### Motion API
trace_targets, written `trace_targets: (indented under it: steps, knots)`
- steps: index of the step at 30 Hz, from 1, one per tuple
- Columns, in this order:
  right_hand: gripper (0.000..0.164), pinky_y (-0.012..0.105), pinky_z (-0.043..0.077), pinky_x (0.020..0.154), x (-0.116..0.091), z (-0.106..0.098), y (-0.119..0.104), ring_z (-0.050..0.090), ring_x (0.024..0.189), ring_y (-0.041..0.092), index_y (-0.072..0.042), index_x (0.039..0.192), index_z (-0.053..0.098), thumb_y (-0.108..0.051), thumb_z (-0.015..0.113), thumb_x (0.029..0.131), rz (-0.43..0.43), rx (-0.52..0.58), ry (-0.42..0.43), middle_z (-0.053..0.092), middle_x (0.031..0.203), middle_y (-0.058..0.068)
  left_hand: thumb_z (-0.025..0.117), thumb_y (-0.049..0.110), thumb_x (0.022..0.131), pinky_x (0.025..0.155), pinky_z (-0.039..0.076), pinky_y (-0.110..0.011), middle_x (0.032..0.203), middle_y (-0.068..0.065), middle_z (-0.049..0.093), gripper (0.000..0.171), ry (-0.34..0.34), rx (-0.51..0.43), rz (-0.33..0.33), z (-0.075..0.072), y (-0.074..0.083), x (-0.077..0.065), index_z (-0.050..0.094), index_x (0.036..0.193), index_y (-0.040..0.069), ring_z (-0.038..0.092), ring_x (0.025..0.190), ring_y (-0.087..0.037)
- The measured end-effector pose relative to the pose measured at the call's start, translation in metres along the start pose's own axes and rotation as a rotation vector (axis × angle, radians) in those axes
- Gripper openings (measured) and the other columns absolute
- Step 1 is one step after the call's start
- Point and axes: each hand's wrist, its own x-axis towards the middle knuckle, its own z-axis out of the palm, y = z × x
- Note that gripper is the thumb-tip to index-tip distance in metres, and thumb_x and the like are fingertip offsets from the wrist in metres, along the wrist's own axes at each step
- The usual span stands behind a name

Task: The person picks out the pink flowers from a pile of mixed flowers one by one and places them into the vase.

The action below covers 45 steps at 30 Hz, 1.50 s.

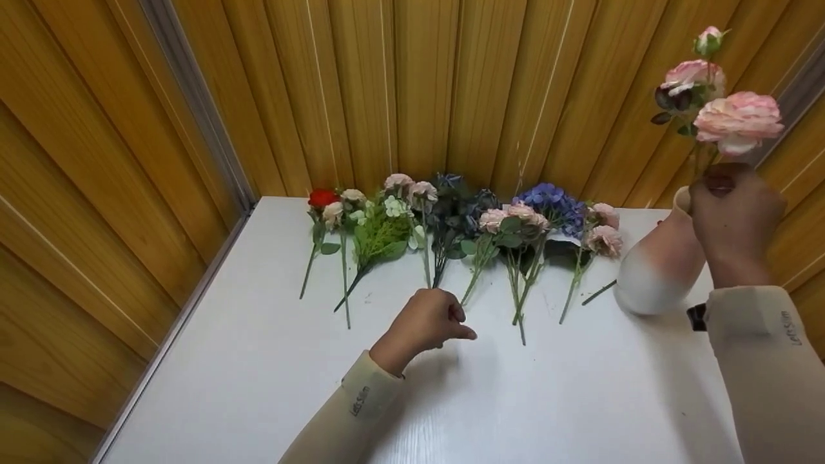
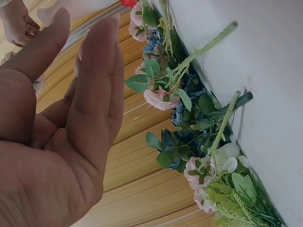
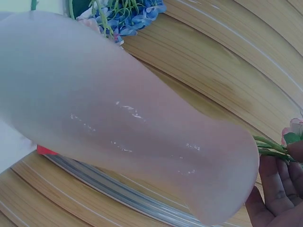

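Note:
My right hand (image 1: 738, 216) pinches the green stems of a pink artificial flower spray (image 1: 738, 122) with two full blooms and a bud. It is at the mouth of a pink-and-white vase (image 1: 664, 264). In the right wrist view the stems (image 3: 270, 145) run from the fingers to the vase's rim, and the vase body (image 3: 118, 109) fills most of the view. How deep the stems reach is hidden. My left hand (image 1: 425, 325) hovers over the white table with nothing in it, its thumb apart from the fingers in the left wrist view.
Several artificial flowers lie in a row along the table's back: a red one (image 1: 322, 198), green foliage (image 1: 380, 235), dark blue ones (image 1: 461, 209), pink ones (image 1: 515, 219) and a blue-purple hydrangea (image 1: 554, 206). Wood-patterned panels (image 1: 419, 96) rise behind the white table (image 1: 258, 386).

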Motion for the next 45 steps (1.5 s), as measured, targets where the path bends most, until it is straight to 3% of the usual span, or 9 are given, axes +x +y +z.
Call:
trace_targets:
  steps: [3, 5, 15, 26, 30, 33, 39, 42, 45]
  knots:
    - [0.046, 0.048, 0.061, 0.116, 0.0, 0.003, 0.002, 0.074, 0.128, 0.049, 0.005, 0.142, 0.073, -0.026, 0.056, 0.113, -0.057, 0.006, 0.037, 0.077, 0.139, 0.032, 0.101, 0.021, 0.089, 0.059, 0.055, -0.022, 0.085, 0.001, 0.079, 0.022, -0.009, -0.005, -0.006, 0.001, -0.001, -0.001, 0.082, 0.09, 0.011, 0.064, 0.055, -0.006]
    - [0.043, 0.067, 0.051, 0.126, 0.0, 0.005, 0.003, 0.072, 0.13, 0.055, 0.007, 0.14, 0.074, -0.022, 0.057, 0.114, -0.086, 0.013, 0.052, 0.077, 0.136, 0.035, 0.101, 0.021, 0.089, 0.058, 0.055, -0.022, 0.084, 0.0, 0.079, 0.022, -0.01, -0.007, -0.004, 0.001, -0.001, -0.001, 0.082, 0.09, 0.01, 0.063, 0.053, -0.006]
    - [0.043, 0.065, 0.053, 0.127, -0.001, 0.005, -0.004, 0.07, 0.139, 0.052, 0.003, 0.148, 0.07, -0.025, 0.055, 0.119, -0.053, 0.009, 0.025, 0.074, 0.145, 0.03, 0.101, 0.021, 0.088, 0.056, 0.054, -0.021, 0.081, 0.002, 0.077, 0.023, 0.003, 0.0, -0.001, 0.0, -0.002, 0.0, 0.081, 0.086, 0.011, 0.062, 0.053, -0.006]
    - [0.05, 0.066, 0.051, 0.128, 0.002, 0.012, 0.018, 0.066, 0.147, 0.053, 0.002, 0.157, 0.063, -0.03, 0.056, 0.119, -0.017, 0.004, -0.096, 0.069, 0.154, 0.03, 0.101, 0.023, 0.088, 0.056, 0.053, -0.02, 0.081, 0.001, 0.079, 0.023, 0.002, 0.026, 0.018, 0.001, -0.001, 0.0, 0.082, 0.085, 0.011, 0.061, 0.051, -0.004]
    - [0.054, 0.055, 0.057, 0.125, 0.004, 0.014, 0.024, 0.068, 0.142, 0.049, 0.0, 0.156, 0.065, -0.036, 0.058, 0.116, 0.022, 0.0, -0.102, 0.071, 0.151, 0.03, 0.101, 0.021, 0.088, 0.056, 0.055, -0.021, 0.083, 0.0, 0.08, 0.022, -0.003, 0.018, 0.011, 0.001, -0.001, -0.001, 0.082, 0.088, 0.01, 0.063, 0.052, -0.006]
    - [0.057, 0.054, 0.055, 0.122, 0.004, 0.014, 0.026, 0.065, 0.141, 0.046, -0.001, 0.156, 0.065, -0.038, 0.059, 0.114, 0.029, 0.022, -0.086, 0.071, 0.152, 0.028, 0.1, 0.019, 0.089, 0.057, 0.057, -0.023, 0.085, -0.001, 0.081, 0.019, -0.004, 0.008, 0.003, 0.001, -0.001, -0.001, 0.083, 0.091, 0.01, 0.065, 0.053, -0.007]
    - [0.067, 0.058, 0.042, 0.132, -0.004, 0.017, 0.019, 0.046, 0.153, 0.042, 0.0, 0.167, 0.044, -0.036, 0.06, 0.112, 0.08, 0.009, -0.018, 0.049, 0.169, 0.026, 0.099, 0.017, 0.09, 0.056, 0.056, -0.022, 0.084, -0.001, 0.08, 0.018, -0.003, 0.001, -0.008, 0.001, -0.002, -0.002, 0.082, 0.09, 0.011, 0.063, 0.051, -0.006]
    - [0.064, 0.058, 0.04, 0.131, -0.009, 0.018, 0.014, 0.044, 0.152, 0.041, 0.001, 0.165, 0.042, -0.032, 0.059, 0.112, 0.062, -0.008, 0.03, 0.047, 0.166, 0.026, 0.097, 0.015, 0.092, 0.055, 0.055, -0.022, 0.083, -0.002, 0.08, 0.016, 0.001, 0.003, 0.0, 0.001, -0.003, -0.002, 0.082, 0.091, 0.01, 0.062, 0.051, -0.006]
    - [0.053, 0.051, 0.043, 0.121, -0.012, 0.021, 0.011, 0.048, 0.138, 0.035, 0.001, 0.156, 0.048, -0.026, 0.06, 0.111, 0.008, 0.002, 0.043, 0.053, 0.153, 0.023, 0.094, 0.012, 0.094, 0.058, 0.057, -0.024, 0.087, -0.005, 0.082, 0.012, 0.02, 0.021, 0.012, -0.003, -0.004, 0.0, 0.083, 0.094, 0.008, 0.062, 0.053, -0.007]
